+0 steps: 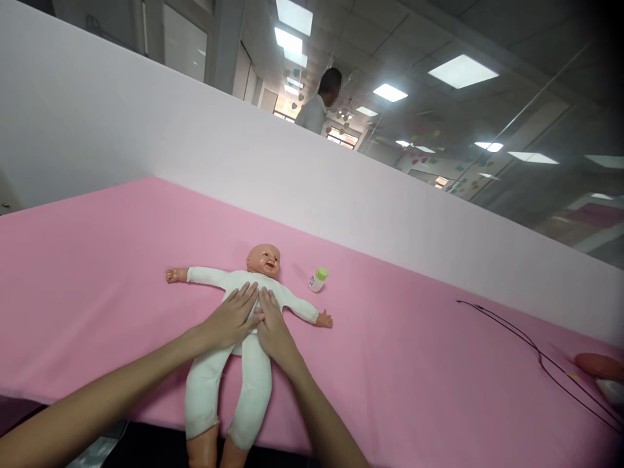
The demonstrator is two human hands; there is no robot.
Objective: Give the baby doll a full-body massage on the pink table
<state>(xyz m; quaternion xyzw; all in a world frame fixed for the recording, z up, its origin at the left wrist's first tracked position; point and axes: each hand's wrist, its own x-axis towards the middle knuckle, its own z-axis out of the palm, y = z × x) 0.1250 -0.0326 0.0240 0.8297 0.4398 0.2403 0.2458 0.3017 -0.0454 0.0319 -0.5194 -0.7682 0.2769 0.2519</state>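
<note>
A baby doll with a white cloth body lies on its back on the pink-covered table, arms spread wide and head toward the wall. My left hand rests flat on the doll's chest, fingers stretched toward its neck. Beside it, my right hand lies on the other side of the chest, fingers also straight. The thumbs meet or nearly meet in the middle. Both palms cover much of the torso. Close to the doll's head stands a small white bottle with a green cap.
A thin black cable runs across the right side of the table. An orange object sits at the far right edge. Behind the table rises a white low wall, with glass above it. A person is visible beyond.
</note>
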